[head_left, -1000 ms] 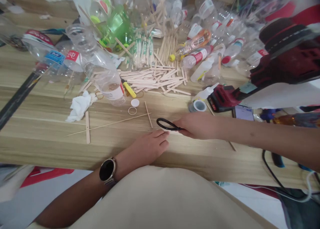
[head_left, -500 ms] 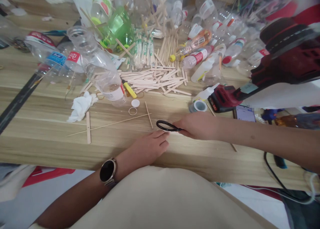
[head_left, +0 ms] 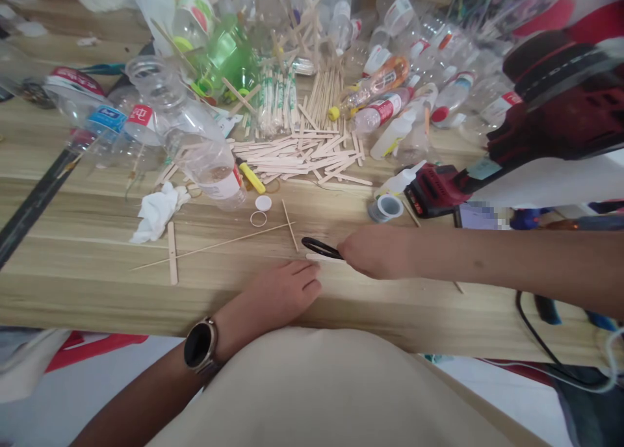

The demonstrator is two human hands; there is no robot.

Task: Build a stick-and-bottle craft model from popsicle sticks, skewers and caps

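Note:
My right hand [head_left: 373, 252] is closed around black scissors [head_left: 319, 247], whose handle loop sticks out to the left just above the wooden table [head_left: 88, 271]. A pale flat stick [head_left: 322, 258] lies right under the scissors. My left hand [head_left: 283, 291], with a watch [head_left: 199, 345] on its wrist, rests on the table near the front edge. Its fingers lie flat and together, their tips close to the stick and the scissors. Whether the fingertips touch the stick is unclear.
A pile of flat wooden sticks [head_left: 297, 151] and many plastic bottles [head_left: 195, 135] crowd the far side. A crumpled tissue [head_left: 156, 210], a thin skewer [head_left: 214, 244], a white cap [head_left: 263, 203], a tape roll [head_left: 387, 206] and a red power tool [head_left: 439, 187] lie nearby.
My right hand with the scissors has shifted slightly left and nearer the table. My left hand drew back a little toward the edge.

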